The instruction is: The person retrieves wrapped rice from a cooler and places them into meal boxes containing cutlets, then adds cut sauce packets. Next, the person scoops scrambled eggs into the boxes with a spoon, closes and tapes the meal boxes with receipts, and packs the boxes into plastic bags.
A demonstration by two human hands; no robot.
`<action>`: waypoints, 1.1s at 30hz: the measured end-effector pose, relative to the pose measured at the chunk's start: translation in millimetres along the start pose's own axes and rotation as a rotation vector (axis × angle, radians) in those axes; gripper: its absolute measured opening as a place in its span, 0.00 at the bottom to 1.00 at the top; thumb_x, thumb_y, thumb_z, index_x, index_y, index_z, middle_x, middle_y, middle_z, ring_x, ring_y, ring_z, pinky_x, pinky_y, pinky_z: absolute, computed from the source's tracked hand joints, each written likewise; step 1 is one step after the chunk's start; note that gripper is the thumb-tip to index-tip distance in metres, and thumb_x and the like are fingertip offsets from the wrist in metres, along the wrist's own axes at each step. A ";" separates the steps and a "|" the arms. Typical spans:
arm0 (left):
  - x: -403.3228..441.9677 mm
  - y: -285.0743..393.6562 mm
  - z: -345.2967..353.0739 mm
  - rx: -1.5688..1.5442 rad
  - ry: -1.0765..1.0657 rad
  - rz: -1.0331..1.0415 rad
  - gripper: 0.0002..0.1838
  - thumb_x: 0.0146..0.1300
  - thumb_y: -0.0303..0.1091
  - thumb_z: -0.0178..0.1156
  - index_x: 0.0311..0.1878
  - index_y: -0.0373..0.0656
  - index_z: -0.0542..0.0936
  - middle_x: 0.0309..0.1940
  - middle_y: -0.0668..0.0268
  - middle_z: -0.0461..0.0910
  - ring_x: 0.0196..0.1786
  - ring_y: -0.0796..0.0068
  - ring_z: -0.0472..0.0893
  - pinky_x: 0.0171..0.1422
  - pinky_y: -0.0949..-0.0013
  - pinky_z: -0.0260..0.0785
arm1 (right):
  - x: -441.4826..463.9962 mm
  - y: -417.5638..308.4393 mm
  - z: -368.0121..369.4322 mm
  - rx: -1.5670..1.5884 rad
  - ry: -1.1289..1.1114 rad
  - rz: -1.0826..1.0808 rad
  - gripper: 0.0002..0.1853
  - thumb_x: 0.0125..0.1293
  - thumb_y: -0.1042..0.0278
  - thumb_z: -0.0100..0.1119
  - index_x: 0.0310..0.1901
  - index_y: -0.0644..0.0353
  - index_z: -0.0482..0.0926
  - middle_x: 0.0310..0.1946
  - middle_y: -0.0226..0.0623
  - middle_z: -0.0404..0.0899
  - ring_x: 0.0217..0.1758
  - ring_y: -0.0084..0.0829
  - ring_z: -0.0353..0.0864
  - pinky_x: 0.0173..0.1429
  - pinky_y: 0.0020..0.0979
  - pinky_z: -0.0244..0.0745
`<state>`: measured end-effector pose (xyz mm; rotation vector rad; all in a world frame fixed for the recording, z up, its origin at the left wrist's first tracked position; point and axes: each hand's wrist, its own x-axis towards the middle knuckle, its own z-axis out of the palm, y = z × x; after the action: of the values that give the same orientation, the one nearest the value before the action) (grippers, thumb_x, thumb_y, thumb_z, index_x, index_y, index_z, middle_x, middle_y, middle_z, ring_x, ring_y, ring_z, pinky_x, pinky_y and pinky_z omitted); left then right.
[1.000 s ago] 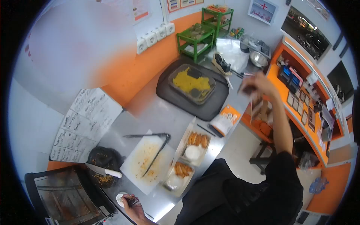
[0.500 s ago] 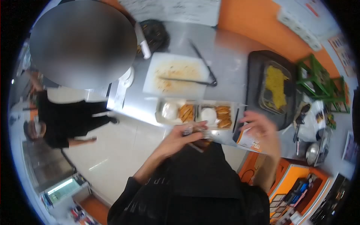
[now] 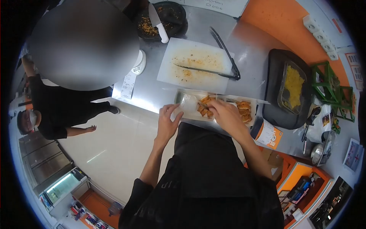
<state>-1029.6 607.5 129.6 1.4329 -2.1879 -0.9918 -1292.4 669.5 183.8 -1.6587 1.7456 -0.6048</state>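
My left hand [image 3: 167, 122] is at the left end of a food box [image 3: 198, 121], with thumb and fingers around its corner. White rice [image 3: 188, 103] and sliced fried pieces [image 3: 205, 111] lie in this box. My right hand [image 3: 228, 117] reaches over the box's right side, its fingers pinched together at the pieces; what they hold is too small to tell. A second box with similar fried pieces [image 3: 244, 110] stands beside it, partly behind my right hand. Behind the boxes, black tongs [image 3: 232, 65] lie partly on a stained white cutting board [image 3: 194, 63].
A knife [image 3: 158, 23] rests on a dark round board [image 3: 173, 17]. A black tray [image 3: 272, 95] with a tub of yellow food [image 3: 293, 86] stands right, near an orange-white package [image 3: 270, 135]. A receipt [image 3: 128, 86] lies left. Another person [image 3: 68, 108] is at far left.
The view has swung round since the first frame. My left hand has moved to the box's left end, and the dark packet it held no longer shows. My right hand has come over the fried pieces.
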 end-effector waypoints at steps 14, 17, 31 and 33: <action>36.9 -47.9 11.5 -0.058 -0.045 0.070 0.29 0.58 0.33 0.75 0.63 0.44 0.80 0.70 0.47 0.65 0.71 0.40 0.64 0.74 0.43 0.62 | 47.5 13.9 121.9 -0.285 0.335 0.113 0.16 0.66 0.76 0.59 0.55 0.60 0.81 0.55 0.41 0.82 0.48 0.48 0.87 0.50 0.42 0.85; 45.8 -51.5 10.1 0.077 -0.107 0.224 0.33 0.56 0.33 0.76 0.65 0.39 0.77 0.73 0.43 0.62 0.72 0.34 0.62 0.75 0.41 0.62 | 72.6 23.2 145.7 -0.373 0.323 0.132 0.13 0.63 0.76 0.60 0.49 0.58 0.83 0.49 0.37 0.84 0.42 0.44 0.88 0.43 0.42 0.85; 30.6 -65.7 -32.9 -0.172 -0.098 0.098 0.30 0.66 0.38 0.69 0.68 0.37 0.74 0.77 0.47 0.62 0.77 0.40 0.61 0.80 0.45 0.56 | 66.0 -47.6 129.2 0.161 0.448 0.150 0.15 0.69 0.68 0.65 0.56 0.59 0.84 0.53 0.42 0.86 0.46 0.43 0.89 0.51 0.43 0.84; 31.6 -60.0 -41.7 -0.460 -0.163 -0.016 0.33 0.73 0.48 0.60 0.74 0.41 0.69 0.78 0.49 0.61 0.80 0.45 0.60 0.82 0.48 0.53 | 53.1 -79.4 105.1 0.319 0.431 0.095 0.19 0.68 0.65 0.68 0.59 0.60 0.83 0.58 0.45 0.84 0.53 0.46 0.87 0.59 0.45 0.81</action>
<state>-978.0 549.1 113.2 1.1885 -1.8792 -1.5418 -1161.2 620.2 161.3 -1.2805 1.8850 -1.1959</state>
